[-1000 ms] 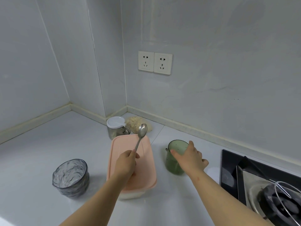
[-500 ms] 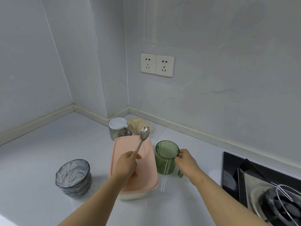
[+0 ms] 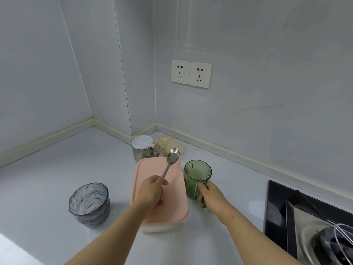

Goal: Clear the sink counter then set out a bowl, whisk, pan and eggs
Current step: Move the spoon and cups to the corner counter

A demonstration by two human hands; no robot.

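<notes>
Clearing is unfinished. Left hand (image 3: 150, 190) grips spoon (image 3: 172, 154); right hand (image 3: 210, 192) grips cup (image 3: 197, 175). Box (image 3: 172, 205), jar (image 3: 142, 150), bowl (image 3: 89, 203) occupy counter (image 3: 57, 169). No eggs visible.

Colours logged: container lid (image 3: 176, 204) plain pink. Cup (image 3: 197, 175) transp. green, vert. ribs. Bowl (image 3: 89, 203) smoky grey glass, rippled pattern. Spoon (image 3: 172, 154) silver. Jar (image 3: 141, 153) steel, white cap. Counter (image 3: 57, 169) and sockets (image 3: 191, 74) white. Hob (image 3: 277, 207) black. Whisk (image 3: 342, 234) silver wire.
</notes>
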